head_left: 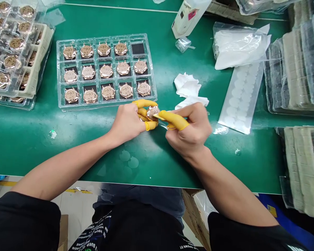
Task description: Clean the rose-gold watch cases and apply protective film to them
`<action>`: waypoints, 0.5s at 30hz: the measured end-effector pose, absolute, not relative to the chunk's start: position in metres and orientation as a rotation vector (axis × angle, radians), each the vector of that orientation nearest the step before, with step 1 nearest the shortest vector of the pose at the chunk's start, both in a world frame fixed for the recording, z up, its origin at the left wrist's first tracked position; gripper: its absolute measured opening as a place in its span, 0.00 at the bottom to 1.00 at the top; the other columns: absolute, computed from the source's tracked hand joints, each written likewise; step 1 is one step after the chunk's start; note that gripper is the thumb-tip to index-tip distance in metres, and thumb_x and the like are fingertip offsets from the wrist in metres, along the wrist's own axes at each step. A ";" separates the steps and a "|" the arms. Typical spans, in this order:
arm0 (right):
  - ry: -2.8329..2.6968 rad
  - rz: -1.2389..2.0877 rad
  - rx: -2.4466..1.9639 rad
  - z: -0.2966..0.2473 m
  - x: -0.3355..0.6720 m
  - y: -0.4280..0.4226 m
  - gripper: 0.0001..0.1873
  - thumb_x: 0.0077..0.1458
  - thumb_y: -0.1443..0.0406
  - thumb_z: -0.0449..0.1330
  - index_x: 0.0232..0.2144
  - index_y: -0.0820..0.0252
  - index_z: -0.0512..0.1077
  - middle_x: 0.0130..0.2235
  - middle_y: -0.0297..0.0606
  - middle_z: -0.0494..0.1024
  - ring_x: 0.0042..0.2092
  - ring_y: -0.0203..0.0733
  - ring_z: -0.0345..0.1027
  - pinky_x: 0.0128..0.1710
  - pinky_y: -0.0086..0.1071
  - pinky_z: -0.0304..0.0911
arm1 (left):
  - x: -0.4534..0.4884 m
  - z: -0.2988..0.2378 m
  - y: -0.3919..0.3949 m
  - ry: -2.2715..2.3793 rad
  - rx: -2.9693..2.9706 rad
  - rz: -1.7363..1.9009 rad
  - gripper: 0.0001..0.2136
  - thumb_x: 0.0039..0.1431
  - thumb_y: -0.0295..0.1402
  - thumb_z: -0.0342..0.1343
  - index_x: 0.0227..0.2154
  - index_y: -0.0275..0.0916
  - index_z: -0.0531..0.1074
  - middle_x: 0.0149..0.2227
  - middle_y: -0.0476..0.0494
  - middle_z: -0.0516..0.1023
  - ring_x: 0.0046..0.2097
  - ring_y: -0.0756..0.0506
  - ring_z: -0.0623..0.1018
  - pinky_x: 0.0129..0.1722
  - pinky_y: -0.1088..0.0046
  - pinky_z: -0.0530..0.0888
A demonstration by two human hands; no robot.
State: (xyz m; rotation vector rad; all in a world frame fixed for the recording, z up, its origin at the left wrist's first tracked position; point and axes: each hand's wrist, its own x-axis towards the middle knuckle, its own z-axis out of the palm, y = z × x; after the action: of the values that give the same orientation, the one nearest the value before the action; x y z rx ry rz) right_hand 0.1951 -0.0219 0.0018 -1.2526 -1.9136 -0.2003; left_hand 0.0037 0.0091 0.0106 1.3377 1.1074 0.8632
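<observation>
My left hand (132,118), in yellow finger cots, grips a rose-gold watch case (152,112) by its rim, with the printed back facing up. My right hand (189,127) is closed beside it, also in yellow finger cots. Its index fingertip reaches over the case back. Something thin and shiny shows under the right fingers; I cannot make out what it is. Just beyond my hands lies a clear plastic tray (107,104) of similar watch cases, backs up, on dark pads. Its far right pocket (137,48) holds only a pad.
Stacked trays of watch cases (45,45) stand at left. Crumpled white wipes (187,85), a white bottle (189,17), a bag of white sheets (240,47) and a strip of round clear stickers (242,97) lie right. More stacked trays (293,69) line the right edge.
</observation>
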 end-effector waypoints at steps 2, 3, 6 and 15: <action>-1.964 -0.195 -1.195 0.002 0.192 -0.022 0.14 0.54 0.75 0.57 0.38 0.52 0.74 0.31 0.36 0.69 0.33 0.42 0.68 0.30 0.39 0.66 | 0.004 0.010 0.009 1.124 1.342 0.873 0.25 0.42 0.27 0.70 0.48 0.38 0.84 0.32 0.49 0.85 0.32 0.48 0.82 0.32 0.74 0.78; -1.980 -0.207 -1.142 0.002 0.191 -0.022 0.16 0.54 0.76 0.56 0.38 0.51 0.73 0.31 0.35 0.68 0.32 0.41 0.67 0.29 0.38 0.65 | 0.004 0.010 0.009 1.133 1.350 0.878 0.25 0.42 0.27 0.70 0.48 0.38 0.84 0.32 0.49 0.85 0.32 0.48 0.82 0.32 0.74 0.77; -2.006 -0.226 -1.014 0.005 0.187 -0.025 0.19 0.51 0.80 0.55 0.38 0.51 0.69 0.31 0.34 0.66 0.32 0.40 0.64 0.28 0.36 0.59 | 0.003 0.010 0.008 1.148 1.385 0.883 0.25 0.42 0.27 0.68 0.48 0.38 0.84 0.31 0.48 0.85 0.31 0.48 0.80 0.31 0.75 0.75; -2.123 0.158 -1.051 0.024 0.201 -0.016 0.15 0.53 0.77 0.55 0.35 0.54 0.74 0.31 0.34 0.64 0.31 0.38 0.59 0.28 0.34 0.53 | 0.001 0.011 0.008 1.131 1.460 0.857 0.27 0.42 0.26 0.68 0.50 0.38 0.84 0.34 0.47 0.86 0.33 0.48 0.82 0.32 0.74 0.77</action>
State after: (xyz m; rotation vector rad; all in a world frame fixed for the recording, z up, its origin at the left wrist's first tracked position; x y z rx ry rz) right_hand 0.2012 -0.0157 0.0244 -1.0511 -2.1233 0.1579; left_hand 0.0014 0.0076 0.0111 1.4596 1.1315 0.8571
